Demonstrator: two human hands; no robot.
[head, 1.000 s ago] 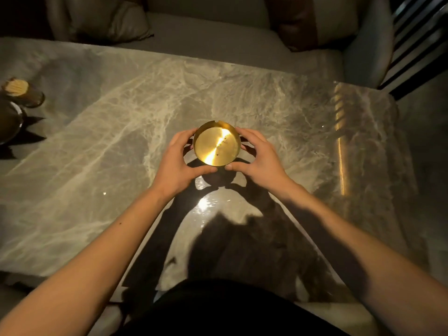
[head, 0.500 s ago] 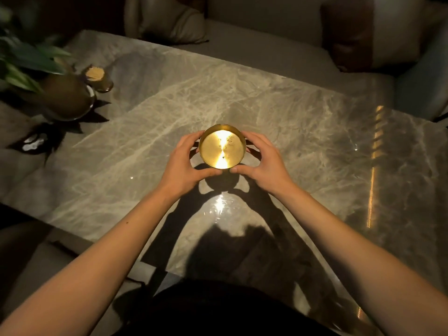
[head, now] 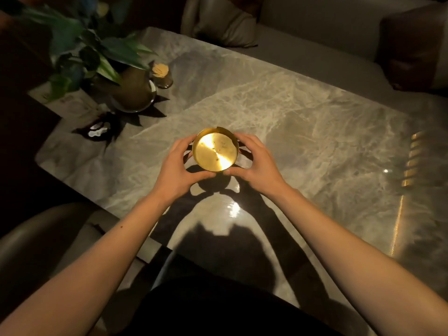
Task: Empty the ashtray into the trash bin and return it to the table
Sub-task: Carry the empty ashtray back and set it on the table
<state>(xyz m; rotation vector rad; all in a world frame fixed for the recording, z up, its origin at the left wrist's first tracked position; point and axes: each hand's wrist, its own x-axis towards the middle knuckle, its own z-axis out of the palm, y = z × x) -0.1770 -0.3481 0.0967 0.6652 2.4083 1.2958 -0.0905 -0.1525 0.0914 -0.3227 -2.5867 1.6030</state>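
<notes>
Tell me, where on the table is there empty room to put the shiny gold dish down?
The marble table is bare from the ashtray and the right hand out to the far right edge, and across the far side toward the sofa cushion. It is crowded at the far left corner: the potted plant and small jar stand there.

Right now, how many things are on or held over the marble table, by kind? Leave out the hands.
Brass ashtray, held over the table by both hands: 1
Potted plant: 1
Cork-topped jar: 1
Total: 3
</notes>
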